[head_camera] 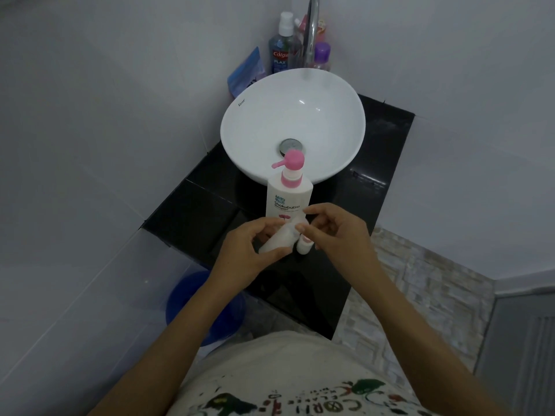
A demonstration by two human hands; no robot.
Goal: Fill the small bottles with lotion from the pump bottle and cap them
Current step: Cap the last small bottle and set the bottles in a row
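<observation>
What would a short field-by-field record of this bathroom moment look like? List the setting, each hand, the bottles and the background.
Setting: black counter with a white basin
Left hand: holds a small white bottle, tilted
Right hand: fingers curled at that bottle's top; grip unclear
Second small bottle: upright on the counter
Pump bottle: upright, pink pump, behind the hands
Background: mouthwash bottle behind the basin

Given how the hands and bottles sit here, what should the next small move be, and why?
Probably twist the cap tight: the left hand holds a small translucent white bottle tilted, the right hand pinches at its top, and the tall white pink-topped pump bottle stands untouched behind.
</observation>
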